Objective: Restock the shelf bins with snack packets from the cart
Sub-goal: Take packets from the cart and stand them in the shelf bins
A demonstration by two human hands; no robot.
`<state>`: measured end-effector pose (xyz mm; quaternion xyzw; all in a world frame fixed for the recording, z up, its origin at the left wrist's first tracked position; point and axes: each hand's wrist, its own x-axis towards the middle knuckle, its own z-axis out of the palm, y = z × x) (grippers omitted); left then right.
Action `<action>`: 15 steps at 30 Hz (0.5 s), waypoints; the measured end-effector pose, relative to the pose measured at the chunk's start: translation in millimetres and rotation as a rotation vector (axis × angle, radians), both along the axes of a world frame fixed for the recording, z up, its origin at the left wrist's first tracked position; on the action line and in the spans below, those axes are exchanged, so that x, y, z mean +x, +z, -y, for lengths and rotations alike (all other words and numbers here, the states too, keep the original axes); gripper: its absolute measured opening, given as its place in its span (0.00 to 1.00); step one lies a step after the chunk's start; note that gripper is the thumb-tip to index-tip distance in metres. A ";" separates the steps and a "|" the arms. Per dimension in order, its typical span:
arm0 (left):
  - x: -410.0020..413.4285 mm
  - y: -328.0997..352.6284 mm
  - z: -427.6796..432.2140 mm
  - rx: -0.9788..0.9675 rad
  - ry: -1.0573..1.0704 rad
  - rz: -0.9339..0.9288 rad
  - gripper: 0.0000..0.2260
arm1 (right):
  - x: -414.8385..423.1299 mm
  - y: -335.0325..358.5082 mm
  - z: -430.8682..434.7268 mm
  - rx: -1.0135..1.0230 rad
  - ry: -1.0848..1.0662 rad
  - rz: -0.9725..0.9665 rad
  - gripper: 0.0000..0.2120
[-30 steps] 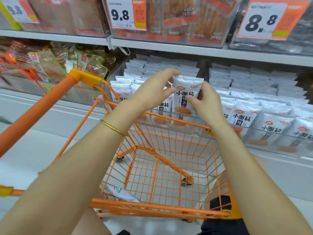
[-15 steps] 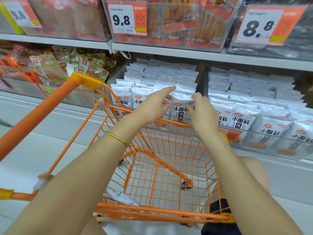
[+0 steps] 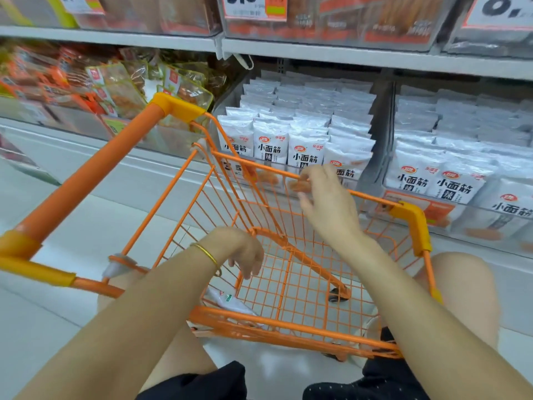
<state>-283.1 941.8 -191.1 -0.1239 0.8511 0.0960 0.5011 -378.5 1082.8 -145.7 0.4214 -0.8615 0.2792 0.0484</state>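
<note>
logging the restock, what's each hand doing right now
Left hand: open, fingers loosely curled, holding nothing, over the cart.
Right hand: open, holding nothing, by the cart's far rim.

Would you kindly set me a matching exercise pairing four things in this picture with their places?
1 left hand
2 right hand
3 loose packet
4 bangle

A by the far rim of the cart
B low in the cart's near corner
C on the left wrist
D fingers hanging down inside the cart

Pairs: 1-D, 2-A, 3-B, 4-C
</note>
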 end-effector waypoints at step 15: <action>12.2 -24.0 -27.8 -0.184 -0.531 0.364 0.22 | 12.3 -65.6 6.9 0.381 0.331 0.285 0.10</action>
